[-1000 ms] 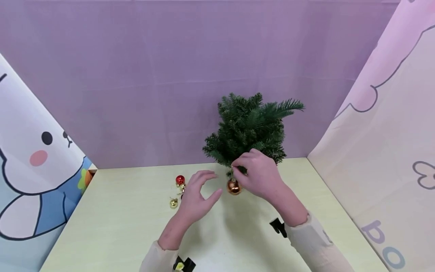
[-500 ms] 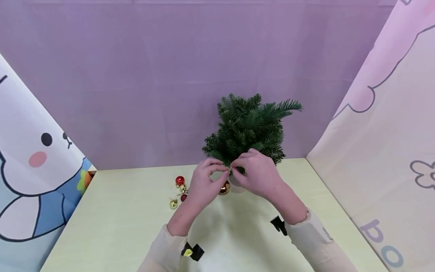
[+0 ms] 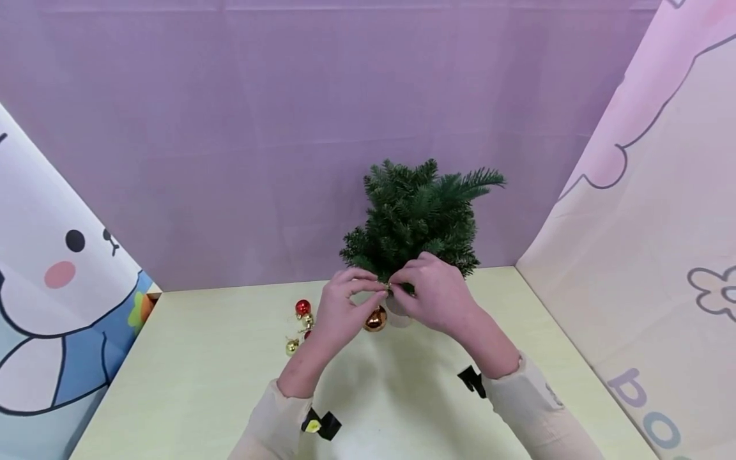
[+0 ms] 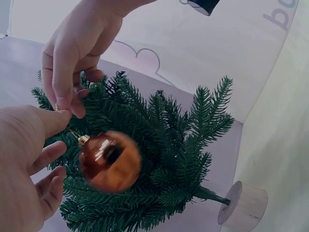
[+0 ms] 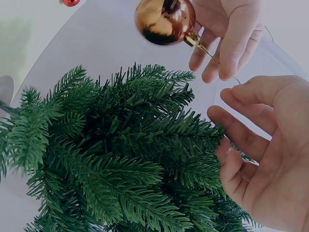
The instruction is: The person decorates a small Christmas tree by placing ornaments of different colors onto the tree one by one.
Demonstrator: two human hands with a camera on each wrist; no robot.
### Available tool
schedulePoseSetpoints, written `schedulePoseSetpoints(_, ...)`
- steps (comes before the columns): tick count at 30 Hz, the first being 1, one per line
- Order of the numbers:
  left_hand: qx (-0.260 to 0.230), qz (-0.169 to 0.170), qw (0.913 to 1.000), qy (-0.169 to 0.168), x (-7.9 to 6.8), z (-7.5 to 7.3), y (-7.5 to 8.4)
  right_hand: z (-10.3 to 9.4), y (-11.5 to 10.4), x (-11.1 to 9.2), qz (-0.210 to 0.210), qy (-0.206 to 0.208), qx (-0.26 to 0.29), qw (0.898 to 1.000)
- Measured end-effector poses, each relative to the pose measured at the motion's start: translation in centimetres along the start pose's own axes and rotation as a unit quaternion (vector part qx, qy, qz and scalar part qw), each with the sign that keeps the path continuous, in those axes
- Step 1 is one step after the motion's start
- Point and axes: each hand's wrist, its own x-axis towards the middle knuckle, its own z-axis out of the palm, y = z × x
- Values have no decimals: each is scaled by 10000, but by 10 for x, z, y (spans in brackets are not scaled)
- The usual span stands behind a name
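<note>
A shiny copper-coloured bauble (image 4: pixel 111 162) hangs from a thin gold string, in front of the small green Christmas tree (image 3: pixel 420 217). My left hand (image 3: pixel 346 305) pinches that string a little above the bauble's gold cap (image 5: pixel 191 38). Thumb and finger of my right hand (image 3: pixel 435 294) pinch the string's upper end, with the fingertips of both hands close together. In the right wrist view the string runs from the cap past my left thumb to my right fingertips. The other fingers of the right hand (image 5: pixel 270 154) are loosely bent beside the branches.
On the pale table (image 3: pixel 201 370), left of my left hand, lie a red bauble (image 3: pixel 302 307), a small gold bauble (image 3: pixel 292 347) and other small ornaments. The tree stands on a round pale base (image 4: pixel 244 207). A purple backdrop (image 3: pixel 230 140) rises behind, with printed cloth panels at both sides.
My left hand has moved right and up to the string and now pinches it beside my right fingers. The bauble has shifted left. My right hand has stayed nearly in place.
</note>
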Motion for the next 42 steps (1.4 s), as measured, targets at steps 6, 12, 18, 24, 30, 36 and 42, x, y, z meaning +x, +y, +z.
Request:
schedulePoseSetpoints(6, -251, -205, 9994, -144, 2, -8, 2, 1, 0, -1, 132, 73, -100, 9998)
schedulePoseSetpoints(12, -396, -468, 9975, -359, 7, -10, 1, 1, 0, -1, 240, 97, -243, 9994)
schedulePoseSetpoints(18, -595, -674, 9954, -319, 11, -8, 4, 4, -3, -2, 503, 36, -122, 9987)
schedulePoseSetpoints(24, -852, -745, 9929, -359, 9, -7, 6, 9, -5, -3, 441, 58, 85, 9990)
schedulePoseSetpoints(30, -1033, -768, 9913, -280, 6, -8, 4, 9, -5, -1, 292, 290, 366, 9985)
schedulePoseSetpoints(36, -861, -831, 9927, -131, 4, -7, -1, 11, -6, -1, 408, 626, 468, 9961)
schedulePoseSetpoints(42, -704, -797, 9943, 45, 2, -5, -5, 14, -12, -1, 716, 1038, 232, 9917)
